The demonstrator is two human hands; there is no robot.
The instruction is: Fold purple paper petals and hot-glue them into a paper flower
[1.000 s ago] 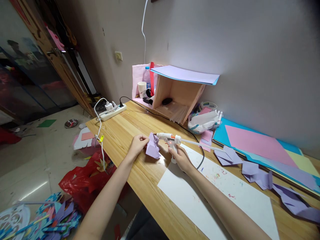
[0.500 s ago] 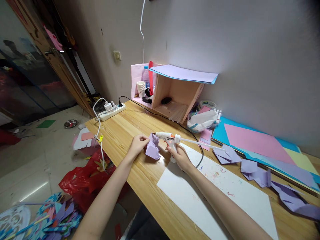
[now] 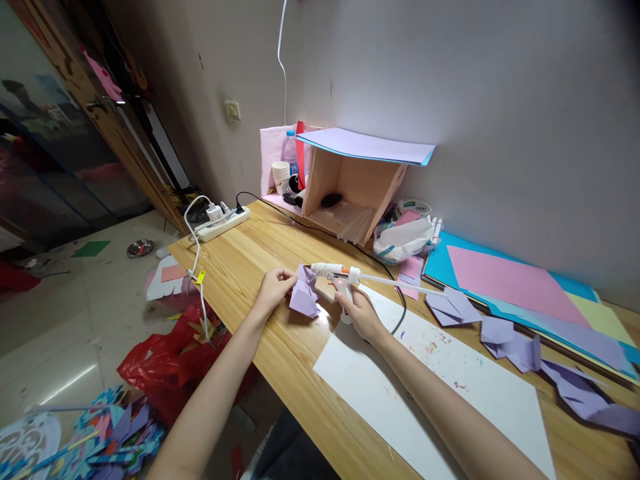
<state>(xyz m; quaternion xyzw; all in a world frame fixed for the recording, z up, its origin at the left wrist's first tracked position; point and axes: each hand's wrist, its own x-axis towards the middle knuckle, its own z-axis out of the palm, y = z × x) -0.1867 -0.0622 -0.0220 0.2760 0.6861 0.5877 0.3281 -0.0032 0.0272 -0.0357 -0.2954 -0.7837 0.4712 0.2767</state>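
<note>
My left hand [image 3: 273, 291] pinches a folded purple paper piece [image 3: 302, 297] just above the wooden table [image 3: 240, 260]. My right hand [image 3: 359, 313] grips the handle of a white glue gun [image 3: 336, 273]. The gun's nozzle points left and touches the top of the purple piece. A glue stick pokes out of the gun's back toward the right, and its black cord [image 3: 400, 310] curves over the table. A large white sheet [image 3: 430, 393] lies under my right forearm.
Several folded purple pieces [image 3: 505, 333] lie to the right. Coloured paper sheets [image 3: 515, 283] are stacked by the wall. A wooden box [image 3: 357, 193] stands at the back and a power strip [image 3: 220, 225] at the far left corner. Red bags and paper scraps [image 3: 165, 360] cover the floor.
Both hands hold the same pose, with the glue gun against the purple piece. Only the view has shifted slightly.
</note>
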